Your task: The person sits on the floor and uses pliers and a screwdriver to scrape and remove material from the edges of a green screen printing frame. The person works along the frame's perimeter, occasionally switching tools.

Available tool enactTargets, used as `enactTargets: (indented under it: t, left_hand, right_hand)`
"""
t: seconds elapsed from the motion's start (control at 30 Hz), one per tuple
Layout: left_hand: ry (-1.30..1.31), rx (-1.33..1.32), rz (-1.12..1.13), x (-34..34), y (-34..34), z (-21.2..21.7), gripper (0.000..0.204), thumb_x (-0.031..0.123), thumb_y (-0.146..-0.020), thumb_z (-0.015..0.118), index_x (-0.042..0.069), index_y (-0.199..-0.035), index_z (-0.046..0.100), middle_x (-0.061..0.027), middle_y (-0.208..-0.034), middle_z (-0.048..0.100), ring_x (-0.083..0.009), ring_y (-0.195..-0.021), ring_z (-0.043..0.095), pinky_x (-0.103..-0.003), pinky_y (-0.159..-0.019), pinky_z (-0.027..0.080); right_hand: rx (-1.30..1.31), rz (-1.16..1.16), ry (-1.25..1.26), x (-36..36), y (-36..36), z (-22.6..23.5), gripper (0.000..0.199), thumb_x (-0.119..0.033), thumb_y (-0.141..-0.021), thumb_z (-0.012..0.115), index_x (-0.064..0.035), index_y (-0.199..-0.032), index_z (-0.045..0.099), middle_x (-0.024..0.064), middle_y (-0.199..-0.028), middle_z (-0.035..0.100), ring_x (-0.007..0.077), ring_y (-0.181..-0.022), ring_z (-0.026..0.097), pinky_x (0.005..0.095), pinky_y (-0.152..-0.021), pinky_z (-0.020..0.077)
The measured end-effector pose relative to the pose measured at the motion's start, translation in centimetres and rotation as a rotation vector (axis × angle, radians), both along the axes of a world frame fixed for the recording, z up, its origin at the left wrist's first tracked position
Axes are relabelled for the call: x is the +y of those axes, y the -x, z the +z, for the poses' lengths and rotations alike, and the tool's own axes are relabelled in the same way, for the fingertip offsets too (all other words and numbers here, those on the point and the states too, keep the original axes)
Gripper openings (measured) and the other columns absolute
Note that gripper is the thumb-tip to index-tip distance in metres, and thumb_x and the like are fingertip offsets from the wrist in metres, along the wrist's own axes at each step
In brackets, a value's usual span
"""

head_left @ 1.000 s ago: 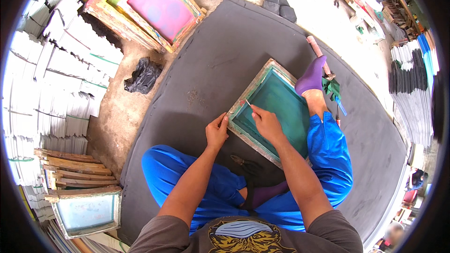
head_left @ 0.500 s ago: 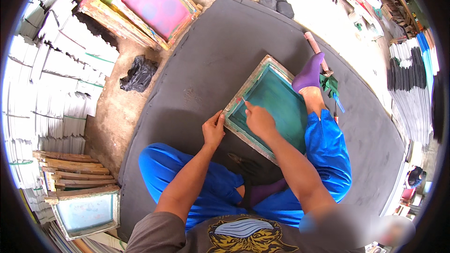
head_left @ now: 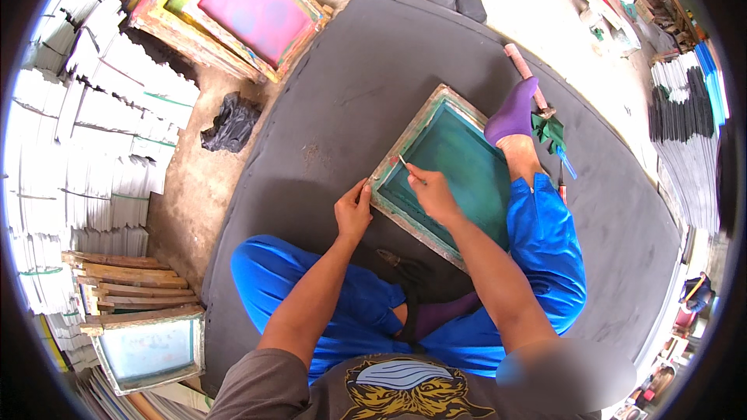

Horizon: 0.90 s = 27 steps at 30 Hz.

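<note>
A wooden screen-printing frame (head_left: 418, 239) with teal-green mesh lies on the dark mat in front of my crossed legs, turned at an angle. My left hand (head_left: 354, 211) pinches its left corner between thumb and fingers. Over the frame's left side, my right hand (head_left: 433, 193) is closed on a thin, pale, stick-like tool (head_left: 403, 162). The tool's tip is at the inner edge of the wooden border; its exact kind is too small to tell. My foot in a purple sock (head_left: 513, 113) rests by the frame's right side.
Dark pliers (head_left: 401, 264) lie on the mat (head_left: 342, 85) near my shin. Beyond my foot are a tool with a pinkish handle (head_left: 521, 66) and a green cloth (head_left: 549, 132). Colourful frames (head_left: 253, 12) lean at the back left, near paper stacks (head_left: 85, 148) and a black plastic bag (head_left: 231, 122).
My right hand has shifted slightly, and the pale tool shows more clearly, at a different angle. My left hand keeps its hold on the frame's corner.
</note>
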State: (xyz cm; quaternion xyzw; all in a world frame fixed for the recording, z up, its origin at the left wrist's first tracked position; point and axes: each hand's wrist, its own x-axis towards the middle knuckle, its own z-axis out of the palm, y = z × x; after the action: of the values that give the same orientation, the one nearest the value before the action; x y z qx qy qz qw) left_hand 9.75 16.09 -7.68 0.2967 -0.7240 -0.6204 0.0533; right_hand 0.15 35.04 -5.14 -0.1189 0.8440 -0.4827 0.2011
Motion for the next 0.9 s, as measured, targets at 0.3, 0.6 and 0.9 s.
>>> enactTargets:
  t: [0.3, 0.6, 0.9]
  left_hand:
    - [-0.089, -0.024, -0.01, -1.3, -0.6, -0.4, 0.038, 0.029, -0.102, 0.067, 0.002, -0.128, 0.072, -0.0036, -0.075, 0.069, -0.0082, -0.05, 0.057, -0.027, -0.045, 0.048]
    - [-0.132, -0.011, 0.0, -1.3, -0.4, -0.6, 0.038, 0.029, -0.102, 0.068, 0.002, -0.128, 0.072, -0.0026, -0.073, 0.067, -0.0086, -0.049, 0.056, -0.028, -0.045, 0.049]
    - [-0.103, -0.068, 0.002, -1.1, -0.2, 0.3, 0.037, 0.03, -0.101, 0.068, 0.005, -0.128, 0.073, -0.003, -0.071, 0.066, -0.0098, -0.05, 0.058, -0.029, -0.046, 0.05]
  right_hand:
    - [-0.601, -0.173, 0.212, -0.9, 0.3, 2.9, 0.043, -0.034, -0.109, 0.053, -0.0167, -0.149, 0.057, 0.0008, -0.067, 0.051, 0.0094, -0.042, 0.038, 0.0245, -0.037, 0.0284]
    - [-0.312, -0.172, 0.021, -0.1, 0.2, 3.9, 0.038, -0.032, -0.107, 0.057, -0.0177, -0.141, 0.065, 0.0114, -0.08, 0.069, 0.0203, -0.053, 0.062, 0.0329, -0.05, 0.0498]
    - [0.053, -0.02, -0.28, -0.8, 0.3, 4.6, 0.038, -0.027, -0.103, 0.057, -0.0142, -0.138, 0.066, 0.0182, -0.12, 0.072, 0.0425, -0.11, 0.068, 0.0495, -0.097, 0.0537]
